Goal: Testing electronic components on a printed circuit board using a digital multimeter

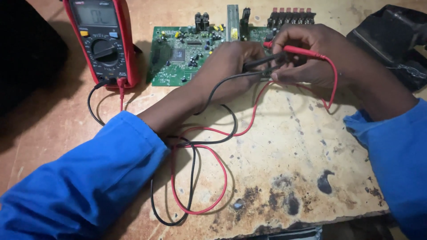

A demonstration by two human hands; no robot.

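Both hands meet over the near edge of a green circuit board [178, 53] lying flat at the far side of the worn, stained table [289, 146]. Left hand [229, 66]: grip closed around the black test probe [262, 61], held pencil-fashion and low, tip angled toward the board; the exact contact point is hidden by the fingers. Right hand [302, 53]: grip closed on the red test probe [296, 50], also slanted down at the board, just beside the black one. Both wrists seem to rest on the table, likely to steady the tips against the small parts. A red-cased digital multimeter [101, 40] lies face up left of the board, display turned toward the wearer so it reads at a glance; dial set off centre. Black lead [191, 178] and red lead [222, 182] run from its bottom jacks and loop slack across the table between the blue sleeves [89, 178], leaving free play at the probes. A dark bag or cover [391, 40] lies at far right, apart from the work.
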